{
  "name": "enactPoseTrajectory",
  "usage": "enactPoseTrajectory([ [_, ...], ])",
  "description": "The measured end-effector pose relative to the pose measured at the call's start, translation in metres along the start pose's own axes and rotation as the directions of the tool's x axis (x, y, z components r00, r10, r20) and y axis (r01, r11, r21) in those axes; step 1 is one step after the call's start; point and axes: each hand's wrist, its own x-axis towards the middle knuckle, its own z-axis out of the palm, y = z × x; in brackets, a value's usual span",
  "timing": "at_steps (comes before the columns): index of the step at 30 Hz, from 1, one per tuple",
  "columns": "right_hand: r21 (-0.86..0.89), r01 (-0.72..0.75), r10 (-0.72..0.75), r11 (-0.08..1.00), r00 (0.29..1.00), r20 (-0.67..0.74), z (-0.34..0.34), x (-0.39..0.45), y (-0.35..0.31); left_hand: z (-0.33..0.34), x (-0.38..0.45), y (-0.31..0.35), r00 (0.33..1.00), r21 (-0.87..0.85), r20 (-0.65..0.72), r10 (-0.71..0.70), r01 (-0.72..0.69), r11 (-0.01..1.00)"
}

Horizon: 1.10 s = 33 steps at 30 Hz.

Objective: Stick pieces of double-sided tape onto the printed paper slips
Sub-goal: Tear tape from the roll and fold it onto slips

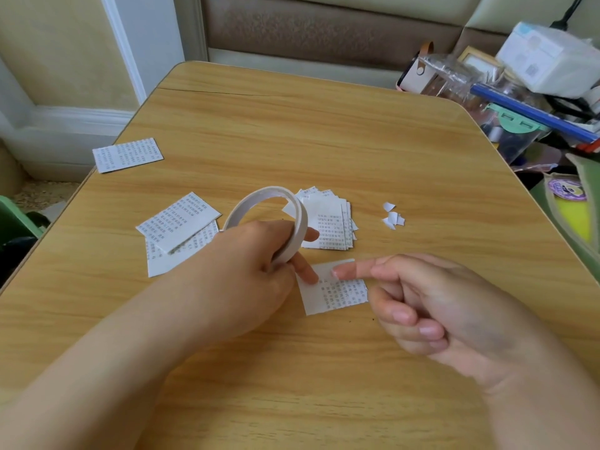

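My left hand (250,274) grips a white roll of double-sided tape (292,206), held upright above the table, and one finger of that hand presses down on a printed paper slip (334,293) lying in front of me. My right hand (438,306) is to the right of the slip, index finger stretched out and pressing on the slip's top edge, the other fingers curled. A fanned stack of printed slips (331,222) lies just behind the roll. More slips (175,228) lie to the left, partly overlapping.
A single slip (128,154) lies at the wooden table's (292,125) far left edge. Small white paper scraps (393,216) sit right of the stack. Cluttered boxes, plastic bags and a blue tube (526,108) crowd the right side beyond the table.
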Motion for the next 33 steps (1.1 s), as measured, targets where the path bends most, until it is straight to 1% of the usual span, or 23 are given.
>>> enactPoseTrajectory([
  [9, -0.073, -0.034, 0.026, 0.997, 0.994, -0.105, -0.002, 0.003, 0.005, 0.0, 0.0, 0.003, 1.0, 0.031, -0.028, 0.01, -0.009, 0.999],
  [13, -0.126, -0.029, 0.012, 0.992, 0.991, -0.134, -0.001, 0.004, 0.007, 0.002, -0.001, 0.006, 0.996, 0.082, -0.054, 0.066, -0.062, 0.995],
  [17, -0.19, -0.016, -0.011, 0.982, 0.99, -0.143, 0.0, 0.003, 0.007, 0.004, -0.004, 0.01, 0.983, 0.109, -0.111, 0.146, -0.134, 0.985],
  [20, -0.214, -0.013, -0.019, 0.977, 0.989, -0.146, 0.001, 0.003, 0.006, 0.004, -0.005, 0.014, 0.98, 0.099, -0.1, 0.174, -0.164, 0.981],
  [23, -0.228, -0.011, -0.023, 0.974, 0.989, -0.143, 0.001, 0.003, 0.006, 0.005, -0.007, 0.015, 0.976, 0.134, -0.068, 0.206, -0.195, 0.971],
  [29, -0.245, -0.006, -0.027, 0.97, 0.991, -0.131, 0.002, 0.003, 0.005, 0.008, -0.007, 0.012, 0.98, 0.161, -0.032, 0.194, -0.187, 0.969],
  [33, -0.252, 0.003, -0.034, 0.968, 0.992, -0.119, 0.002, 0.003, 0.005, 0.01, -0.007, 0.012, 0.983, 0.146, -0.059, 0.176, -0.166, 0.975],
])
